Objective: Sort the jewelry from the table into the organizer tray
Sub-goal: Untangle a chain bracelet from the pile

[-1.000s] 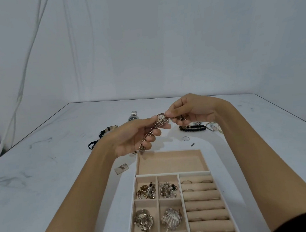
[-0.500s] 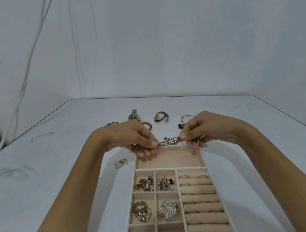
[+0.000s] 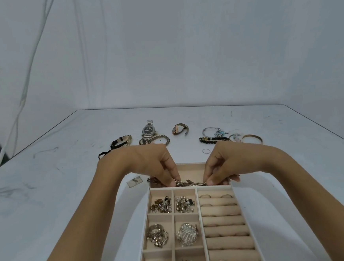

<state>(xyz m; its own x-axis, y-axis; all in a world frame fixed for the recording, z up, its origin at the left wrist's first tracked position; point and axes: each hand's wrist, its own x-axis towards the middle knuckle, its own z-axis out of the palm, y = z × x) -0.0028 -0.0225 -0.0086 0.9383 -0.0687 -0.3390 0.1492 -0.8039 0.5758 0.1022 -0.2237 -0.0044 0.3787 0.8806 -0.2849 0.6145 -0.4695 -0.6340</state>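
Looking down, my left hand (image 3: 149, 165) and my right hand (image 3: 229, 161) each pinch one end of a metal link bracelet (image 3: 189, 183). It stretches between them, low over the wide far compartment of the organizer tray (image 3: 190, 170). A steel watch (image 3: 148, 130) lies on the table (image 3: 68, 190) beyond.

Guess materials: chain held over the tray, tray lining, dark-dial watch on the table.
The chain looks like polished metal, silver-gold toned: linked, glinting. The tray lining looks like matte beige velvet or suede-type fabric: no glare, soft rolls. The watch is probably steel: grey link band, shiny case.
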